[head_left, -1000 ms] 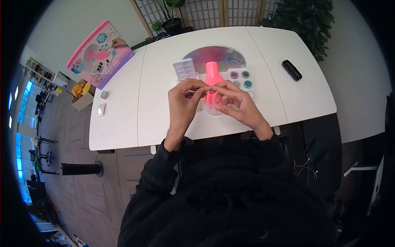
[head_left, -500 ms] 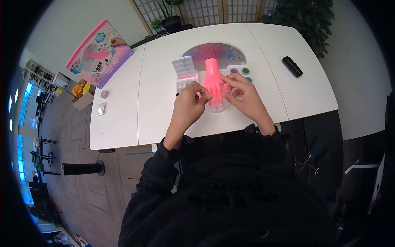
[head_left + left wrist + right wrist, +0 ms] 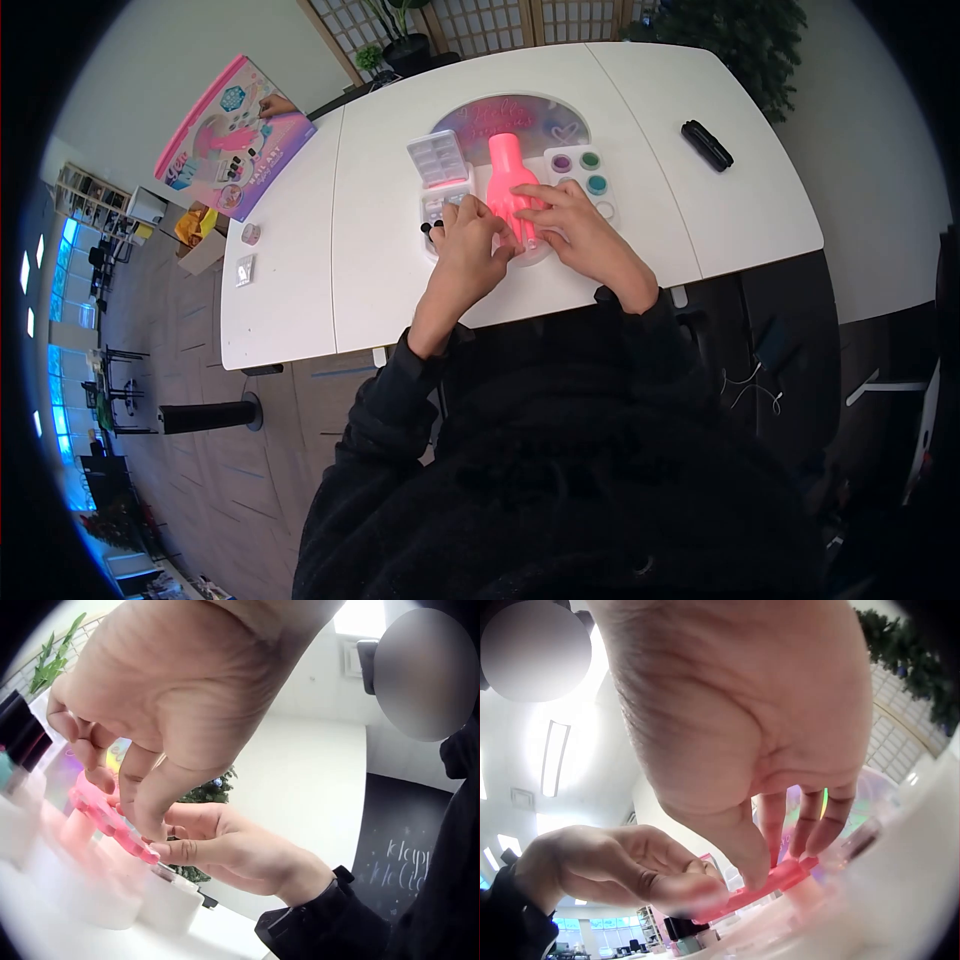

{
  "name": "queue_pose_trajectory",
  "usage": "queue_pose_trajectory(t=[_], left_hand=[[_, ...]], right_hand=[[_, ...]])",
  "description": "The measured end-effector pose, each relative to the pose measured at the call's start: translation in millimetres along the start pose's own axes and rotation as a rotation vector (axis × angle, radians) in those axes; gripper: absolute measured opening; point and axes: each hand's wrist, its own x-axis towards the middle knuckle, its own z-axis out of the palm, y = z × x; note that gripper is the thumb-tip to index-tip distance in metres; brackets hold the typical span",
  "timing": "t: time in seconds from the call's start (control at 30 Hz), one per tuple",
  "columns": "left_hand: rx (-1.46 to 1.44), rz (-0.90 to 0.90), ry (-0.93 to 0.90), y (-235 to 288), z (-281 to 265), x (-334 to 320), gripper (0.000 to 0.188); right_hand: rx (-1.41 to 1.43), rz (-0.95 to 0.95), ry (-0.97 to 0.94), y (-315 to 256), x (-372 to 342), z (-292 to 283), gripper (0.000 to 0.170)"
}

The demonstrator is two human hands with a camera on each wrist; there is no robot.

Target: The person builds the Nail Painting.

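A bright pink model hand (image 3: 506, 165) stands on a white base, its fingers toward the person. My left hand (image 3: 468, 248) is bent over the model's fingers, with thumb and index fingertip at one pink fingertip. In the left wrist view the left thumb (image 3: 150, 817) overlaps the pink fingers (image 3: 124, 836). From the other side my right hand (image 3: 590, 240) grips the model hand, fingers across its back and thumb (image 3: 751, 874) along its fingers. The left hand's fingertips hide part of the pink fingers in the head view.
Left of the model are an open clear-lidded case (image 3: 438, 160) and black-capped bottles (image 3: 430, 230). Pots of coloured glitter (image 3: 590, 160) sit at its right, a curved backboard (image 3: 470, 112) behind. A box (image 3: 235, 140), small packet (image 3: 245, 270) and black case (image 3: 707, 146) lie farther out.
Both hands were together above the model hand, fingertips meeting. They parted, then came down onto it, the right hand taking hold of the model and the left settling at its fingers.
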Motion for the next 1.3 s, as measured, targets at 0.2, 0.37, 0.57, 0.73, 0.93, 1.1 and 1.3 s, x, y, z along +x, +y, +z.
queue_pose_trajectory(t=[0.2,0.37,0.57,0.73,0.93,1.1,1.3], left_hand=[[0.032,-0.014,0.008,-1,4,1,0.017],[-0.003,-0.009,0.024,-3,4,3,0.024],[-0.045,-0.057,0.021,-4,1,7,0.02],[-0.112,-0.04,-0.004,-5,-7,4,0.015],[-0.042,-0.059,-0.06,-8,4,6,0.014],[0.037,-0.085,-0.08,1,0,9,0.012],[0.098,-0.07,-0.044,5,2,9,0.012]], right_hand=[[0.015,0.011,-0.012,2,1,0,0.039],[0.034,0.007,-0.023,3,1,1,0.04],[0.033,0.006,-0.042,5,0,2,0.039],[0.039,0.003,-0.054,6,-1,1,0.039],[0.057,0.018,-0.066,7,0,1,0.039],[0.014,-0.02,-0.058,6,-1,1,0.04],[0.066,-0.036,-0.046,10,-2,1,0.04]])
